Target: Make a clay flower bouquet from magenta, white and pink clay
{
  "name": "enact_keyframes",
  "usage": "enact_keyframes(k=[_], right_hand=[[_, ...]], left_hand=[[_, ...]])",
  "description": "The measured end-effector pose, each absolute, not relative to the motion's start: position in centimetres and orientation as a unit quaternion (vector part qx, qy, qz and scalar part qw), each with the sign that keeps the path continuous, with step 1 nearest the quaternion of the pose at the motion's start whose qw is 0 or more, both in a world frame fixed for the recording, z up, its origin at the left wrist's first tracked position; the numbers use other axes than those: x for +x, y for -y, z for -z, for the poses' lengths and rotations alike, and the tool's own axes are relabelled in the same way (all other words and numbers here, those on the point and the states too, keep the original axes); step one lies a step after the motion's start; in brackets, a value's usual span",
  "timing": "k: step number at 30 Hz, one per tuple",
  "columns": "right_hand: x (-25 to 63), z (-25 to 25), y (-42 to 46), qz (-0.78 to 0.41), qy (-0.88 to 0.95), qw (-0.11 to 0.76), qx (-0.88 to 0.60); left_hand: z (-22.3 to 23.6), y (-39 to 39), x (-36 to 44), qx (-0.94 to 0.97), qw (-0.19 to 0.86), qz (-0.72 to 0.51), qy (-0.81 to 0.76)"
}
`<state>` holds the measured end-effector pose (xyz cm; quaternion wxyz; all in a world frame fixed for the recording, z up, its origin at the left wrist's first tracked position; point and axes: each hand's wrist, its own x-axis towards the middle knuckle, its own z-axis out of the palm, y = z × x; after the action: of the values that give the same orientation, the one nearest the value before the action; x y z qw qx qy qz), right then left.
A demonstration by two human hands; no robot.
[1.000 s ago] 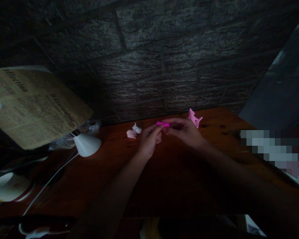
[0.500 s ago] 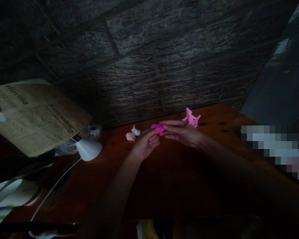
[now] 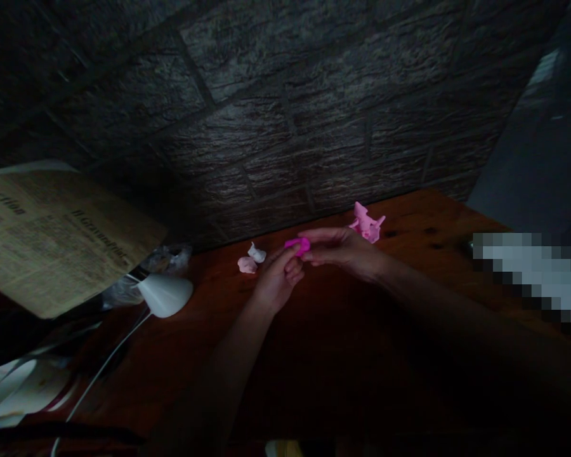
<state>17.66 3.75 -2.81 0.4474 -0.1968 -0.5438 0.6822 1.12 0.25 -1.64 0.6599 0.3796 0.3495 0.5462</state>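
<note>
Between my hands is a small bright magenta piece of modelling clay (image 3: 304, 245), folded or curled at its right end. My left hand (image 3: 276, 283) pinches it between thumb and curled fingers. From the other side, my right hand (image 3: 351, 255) grips its right edge with thumb and fingertips. Just behind the right hand lies a light pink clay piece (image 3: 366, 223) with several pointed projections. To the left of my left hand are a white lump (image 3: 257, 253) with a thin tip and a pale pink lump (image 3: 247, 264), close together.
The wooden table (image 3: 309, 355) meets a dark stone-patterned wall (image 3: 266, 139). At left stand a white cone-shaped object (image 3: 165, 296) with a white cable (image 3: 105, 364), a clear plastic bag (image 3: 174, 259) and a newsprint-patterned panel (image 3: 66, 235). A white container (image 3: 33, 387) is lower left.
The magenta clay has gone from a flatter piece to one with a curled right end. My right fingers have shifted slightly around it. The view has tilted a little.
</note>
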Motion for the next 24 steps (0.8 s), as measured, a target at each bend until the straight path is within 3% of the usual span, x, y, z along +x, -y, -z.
enact_keyframes(k=[24], right_hand=[[17.17, 2.87, -3.51, -0.634, 0.561, 0.478, -0.235]], left_hand=[[1.70, -0.06, 1.17, 0.393, 0.643, -0.536, -0.380]])
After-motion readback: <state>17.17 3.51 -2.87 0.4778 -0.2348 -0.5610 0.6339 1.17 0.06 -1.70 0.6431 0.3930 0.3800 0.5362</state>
